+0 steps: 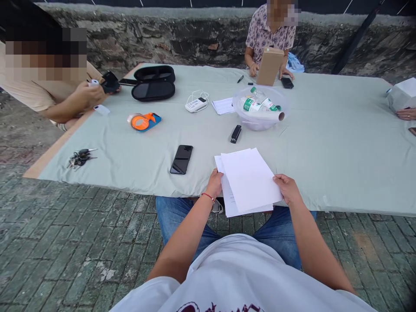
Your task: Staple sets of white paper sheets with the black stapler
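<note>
Several sheets of white paper (248, 180) lie fanned out of line over the table's near edge. My left hand (214, 183) is closed on their left side, and a red string bracelet circles that wrist. At the right side, my right hand (287, 188) pinches the top sheet between thumb and fingers. Lines of print show on a lower sheet near the left; the top one looks blank. Just beyond the papers lies a black stapler (235, 134). To the left of them is a black smartphone (181, 159), flat on the cloth.
On the clothed table (338, 143) are a plastic basin (256, 123) with bottles, an orange-and-blue tape dispenser (143, 122), keys (81, 158), a white charger (196, 104) and an open black case (153, 90). Co-workers sit left and across, one behind a cardboard box (269, 66); another person's hand shows at right.
</note>
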### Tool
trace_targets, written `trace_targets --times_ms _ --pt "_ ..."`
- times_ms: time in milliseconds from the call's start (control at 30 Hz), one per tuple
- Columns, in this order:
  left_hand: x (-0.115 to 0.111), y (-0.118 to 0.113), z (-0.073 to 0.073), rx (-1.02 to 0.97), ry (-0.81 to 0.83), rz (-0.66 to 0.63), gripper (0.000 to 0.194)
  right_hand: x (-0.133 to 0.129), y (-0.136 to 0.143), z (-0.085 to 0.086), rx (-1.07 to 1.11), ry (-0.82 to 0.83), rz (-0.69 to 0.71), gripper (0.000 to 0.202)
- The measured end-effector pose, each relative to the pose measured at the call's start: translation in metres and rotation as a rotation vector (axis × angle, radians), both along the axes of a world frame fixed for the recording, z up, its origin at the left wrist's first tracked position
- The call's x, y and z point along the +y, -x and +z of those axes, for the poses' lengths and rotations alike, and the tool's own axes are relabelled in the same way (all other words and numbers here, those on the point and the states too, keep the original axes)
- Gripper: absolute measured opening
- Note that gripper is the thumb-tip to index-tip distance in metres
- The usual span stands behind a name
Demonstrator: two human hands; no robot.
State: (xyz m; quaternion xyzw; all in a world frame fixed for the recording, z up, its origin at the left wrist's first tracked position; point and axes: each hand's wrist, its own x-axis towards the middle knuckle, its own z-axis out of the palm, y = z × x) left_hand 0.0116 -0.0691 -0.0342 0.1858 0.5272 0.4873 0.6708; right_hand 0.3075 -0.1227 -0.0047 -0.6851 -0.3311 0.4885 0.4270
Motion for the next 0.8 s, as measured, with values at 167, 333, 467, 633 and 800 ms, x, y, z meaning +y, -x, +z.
trace_targets --times_ms 167,333,467,633,800 --pt "0.000 -0.002 -0.008 -0.082 -0.063 0.054 0.027 0.000 0.018 -0.017 -0.068 -0.018 0.093 0.034" --pt "-0.003 -0.006 -0.005 -0.031 -0.148 0.035 0.042 0.000 0.024 -0.021 -0.230 -0.012 0.204 0.036" --pt "-0.006 -0.008 0.024 -0.031 -0.281 -0.011 0.046 0.004 0.018 -0.014 -0.458 -0.120 0.201 0.043" --pt "0.008 -0.007 0.088 -0.051 -0.453 -0.174 0.054 0.031 0.005 0.020 -0.089 -0.285 0.269 0.075" --pt "0.038 -0.004 0.142 0.001 -0.640 -0.204 0.053 0.067 0.002 0.074 0.114 -0.391 0.367 0.053"
